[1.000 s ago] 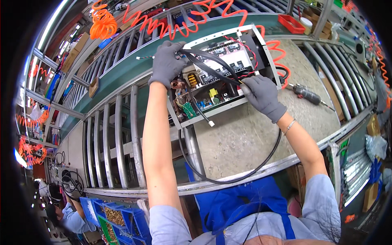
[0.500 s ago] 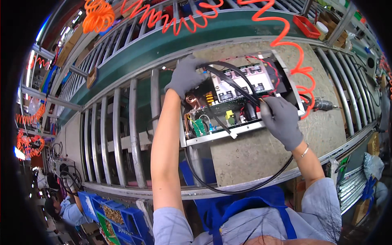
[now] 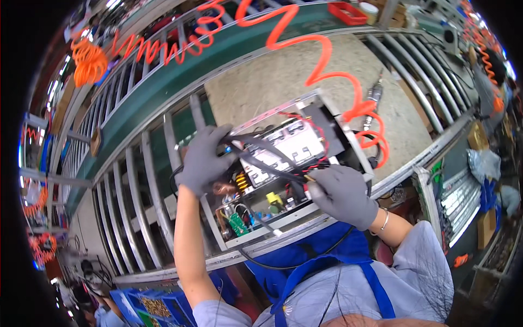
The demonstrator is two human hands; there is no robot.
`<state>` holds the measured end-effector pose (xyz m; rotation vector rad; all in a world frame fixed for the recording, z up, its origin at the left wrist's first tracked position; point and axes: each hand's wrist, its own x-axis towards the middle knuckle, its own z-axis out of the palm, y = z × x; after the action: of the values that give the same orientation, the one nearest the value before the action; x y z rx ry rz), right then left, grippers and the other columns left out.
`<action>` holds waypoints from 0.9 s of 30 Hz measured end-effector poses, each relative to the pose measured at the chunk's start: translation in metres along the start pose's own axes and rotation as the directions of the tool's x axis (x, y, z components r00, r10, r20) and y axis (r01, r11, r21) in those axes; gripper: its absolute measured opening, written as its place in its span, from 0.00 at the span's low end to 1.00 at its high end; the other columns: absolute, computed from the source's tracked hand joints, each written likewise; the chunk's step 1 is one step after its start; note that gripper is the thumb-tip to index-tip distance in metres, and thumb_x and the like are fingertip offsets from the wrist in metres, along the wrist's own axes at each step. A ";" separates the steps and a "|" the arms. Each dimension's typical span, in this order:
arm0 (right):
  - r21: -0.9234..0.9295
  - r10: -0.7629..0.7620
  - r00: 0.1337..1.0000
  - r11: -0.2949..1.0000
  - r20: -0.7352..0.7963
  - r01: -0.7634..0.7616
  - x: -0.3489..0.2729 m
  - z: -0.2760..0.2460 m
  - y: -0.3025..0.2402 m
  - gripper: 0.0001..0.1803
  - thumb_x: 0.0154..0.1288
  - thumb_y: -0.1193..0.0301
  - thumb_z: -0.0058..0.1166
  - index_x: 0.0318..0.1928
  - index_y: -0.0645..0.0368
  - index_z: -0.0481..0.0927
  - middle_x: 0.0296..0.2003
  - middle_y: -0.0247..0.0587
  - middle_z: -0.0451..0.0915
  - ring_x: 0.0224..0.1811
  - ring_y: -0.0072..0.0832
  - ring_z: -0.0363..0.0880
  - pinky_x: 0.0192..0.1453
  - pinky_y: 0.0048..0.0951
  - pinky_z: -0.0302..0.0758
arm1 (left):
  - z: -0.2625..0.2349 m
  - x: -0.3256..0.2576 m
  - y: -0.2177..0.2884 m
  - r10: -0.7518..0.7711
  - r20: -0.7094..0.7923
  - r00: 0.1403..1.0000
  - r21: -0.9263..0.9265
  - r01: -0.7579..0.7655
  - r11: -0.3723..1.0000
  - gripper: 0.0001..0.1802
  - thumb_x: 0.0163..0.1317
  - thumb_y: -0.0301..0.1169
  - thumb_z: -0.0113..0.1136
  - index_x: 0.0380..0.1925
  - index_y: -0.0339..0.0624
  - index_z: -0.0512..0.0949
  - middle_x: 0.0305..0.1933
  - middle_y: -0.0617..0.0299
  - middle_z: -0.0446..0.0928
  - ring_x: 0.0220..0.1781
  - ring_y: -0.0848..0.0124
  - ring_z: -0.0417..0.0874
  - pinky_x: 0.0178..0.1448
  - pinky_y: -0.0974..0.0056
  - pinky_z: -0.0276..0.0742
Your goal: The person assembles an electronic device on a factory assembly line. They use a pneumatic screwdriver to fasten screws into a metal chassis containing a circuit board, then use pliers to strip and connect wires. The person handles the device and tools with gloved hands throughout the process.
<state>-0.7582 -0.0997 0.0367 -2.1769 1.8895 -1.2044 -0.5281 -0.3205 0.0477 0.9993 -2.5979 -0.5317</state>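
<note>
An open metal chassis (image 3: 348, 143) with circuit boards, yellow coils and red wires lies on the roller bench in front of me. My left hand (image 3: 202, 159), in a grey glove, grips the chassis's left edge and pins a black cable (image 3: 261, 158) there. My right hand (image 3: 342, 195), also gloved, is closed on the same black cable near the chassis's front right corner. The cable runs across the boards between both hands and loops down below the bench edge.
A coiled orange air hose (image 3: 321, 71) hangs over the bench and ends at a pneumatic screwdriver (image 3: 373, 94) lying on the brown mat (image 3: 272, 82). Metal rollers (image 3: 136, 201) run to the left. A blue crate (image 3: 147, 308) of parts sits low left. Another person's figure is at far right.
The chassis and both hands have come nearer to me and lower in view. My right hand has slid along the black cable toward the front corner.
</note>
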 end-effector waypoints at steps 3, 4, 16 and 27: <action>0.028 -0.093 0.994 0.995 -0.062 0.095 0.015 -0.039 -0.004 0.10 0.53 0.71 0.63 0.37 0.57 0.81 0.23 0.36 0.75 0.24 0.33 0.75 0.28 0.34 0.70 | -0.028 -0.012 0.049 0.007 -0.245 0.970 -0.088 -0.030 0.996 0.36 0.46 0.29 0.63 0.61 0.38 0.71 0.57 0.48 0.75 0.60 0.55 0.76 0.65 0.55 0.71; 0.028 -0.168 0.974 0.984 -0.153 0.175 0.024 -0.053 -0.005 0.13 0.48 0.74 0.65 0.38 0.58 0.82 0.22 0.36 0.74 0.23 0.33 0.74 0.27 0.33 0.69 | -0.027 -0.016 0.066 -0.110 -0.289 0.951 -0.405 -0.017 0.914 0.32 0.56 0.31 0.62 0.63 0.38 0.68 0.59 0.50 0.74 0.62 0.57 0.75 0.66 0.55 0.72; -0.038 -0.483 0.860 0.874 -0.167 0.484 0.101 -0.105 0.081 0.15 0.50 0.64 0.66 0.40 0.51 0.82 0.33 0.36 0.81 0.34 0.36 0.80 0.36 0.36 0.74 | 0.022 -0.028 0.127 -0.278 0.301 0.912 -0.812 0.092 -0.577 0.19 0.67 0.23 0.49 0.57 0.25 0.69 0.58 0.43 0.72 0.60 0.55 0.77 0.54 0.58 0.85; -0.421 -0.121 0.795 0.795 0.594 0.436 0.043 -0.043 0.311 0.30 0.41 0.73 0.67 0.50 0.46 0.75 0.44 0.39 0.74 0.52 0.42 0.73 0.60 0.46 0.66 | -0.034 -0.076 0.057 -0.527 -0.075 0.847 -0.983 -0.152 -0.106 0.17 0.75 0.35 0.49 0.56 0.34 0.70 0.54 0.41 0.77 0.47 0.64 0.86 0.33 0.74 0.82</action>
<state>-1.0433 -0.2006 -0.0594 -2.7579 1.8043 0.0490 -0.4931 -0.2369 0.0916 0.6799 -0.8223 -1.7109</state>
